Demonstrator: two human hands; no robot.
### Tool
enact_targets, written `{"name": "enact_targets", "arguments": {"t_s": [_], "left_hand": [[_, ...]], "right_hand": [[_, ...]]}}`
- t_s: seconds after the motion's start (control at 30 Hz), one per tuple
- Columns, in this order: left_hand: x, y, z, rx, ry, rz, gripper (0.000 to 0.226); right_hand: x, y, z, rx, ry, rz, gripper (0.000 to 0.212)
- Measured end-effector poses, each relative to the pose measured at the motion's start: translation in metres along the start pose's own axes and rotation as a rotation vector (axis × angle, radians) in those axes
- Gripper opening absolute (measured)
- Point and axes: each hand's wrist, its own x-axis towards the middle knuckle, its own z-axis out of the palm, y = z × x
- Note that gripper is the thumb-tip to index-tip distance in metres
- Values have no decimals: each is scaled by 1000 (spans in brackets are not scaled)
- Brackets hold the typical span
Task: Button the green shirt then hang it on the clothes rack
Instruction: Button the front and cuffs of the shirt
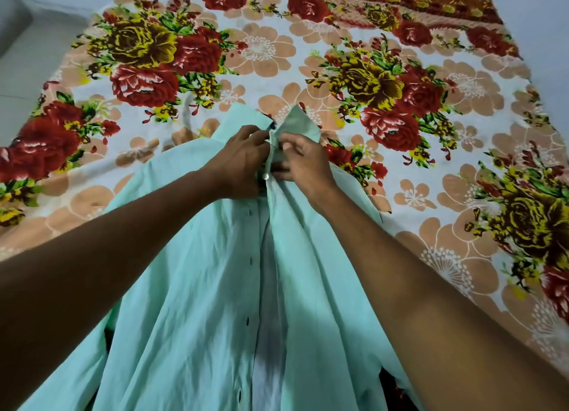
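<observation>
Floral bedsheet (308, 72) in red, yellow and peach covers the bed where a person fastens a green shirt (191, 287).

Both bare forearms reach forward from the bottom corners and meet near the shirt's collar (303, 122), which points away from the camera. The left hand (243, 161) curls its fingers around the buttonhole edge of the placket, knuckles up. The right hand (303, 161) pinches the opposite edge, its thumb and forefinger closed on the cloth just above a pale button (265, 176) that sits between the two hands. Below them the shirt front lies open, a row of dark buttonholes (251, 260) running down the left panel, the fabric spreading loosely toward the camera.
</observation>
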Motion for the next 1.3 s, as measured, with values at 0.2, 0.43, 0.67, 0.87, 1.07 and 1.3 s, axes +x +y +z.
{"name": "enact_targets", "arguments": {"t_s": [0.2, 0.43, 0.67, 0.87, 1.07, 1.3], "left_hand": [[-17, 45, 3, -593, 236, -426, 47], [-64, 89, 18, -592, 331, -549, 51], [-152, 155, 14, -565, 274, -522, 25], [-252, 226, 15, -506, 189, -562, 17], [-335, 280, 25, -307, 68, -617, 14], [-366, 305, 33, -182, 94, -718, 26]], "right_hand": [[0, 15, -14, -33, -140, 67, 57], [-47, 26, -8, -445, -177, -186, 68], [-197, 58, -3, -757, 11, -460, 53], [-324, 76, -2, -744, 39, -380, 41], [-410, 99, 0, -767, -36, -341, 26], [-449, 119, -21, -995, 51, -233, 29]]}}
